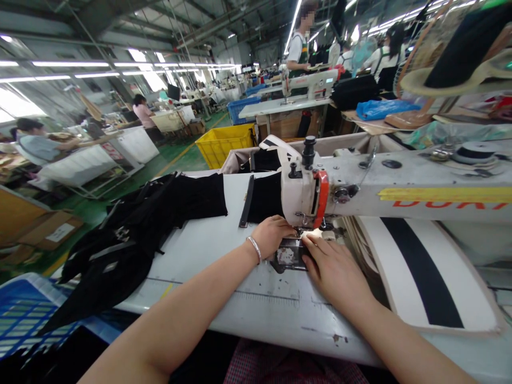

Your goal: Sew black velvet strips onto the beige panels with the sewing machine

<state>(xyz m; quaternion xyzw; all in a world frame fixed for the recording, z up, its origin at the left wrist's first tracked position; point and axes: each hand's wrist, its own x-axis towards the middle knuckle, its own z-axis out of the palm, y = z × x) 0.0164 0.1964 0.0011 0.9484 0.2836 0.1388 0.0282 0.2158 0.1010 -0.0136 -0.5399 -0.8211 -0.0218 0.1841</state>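
Note:
My left hand (272, 234), a silver bracelet on its wrist, rests on the white sewing table (224, 277) just left of the needle, fingers curled in under the sewing machine head (302, 192). What its fingertips pinch is hidden. My right hand (334, 269) lies flat on the table right of the needle. Its fingertips touch a small pale piece (314, 233) by the presser foot. Between both hands sits the worn metal needle plate (288, 257).
A heap of black fabric with buckles (132, 234) covers the table's left side, above a blue crate (24, 309). A black strap (247, 201) lies behind the left hand. A white panel with a black stripe (424, 266) lies at right. Other people work at distant tables; a yellow bin (224, 141) stands behind.

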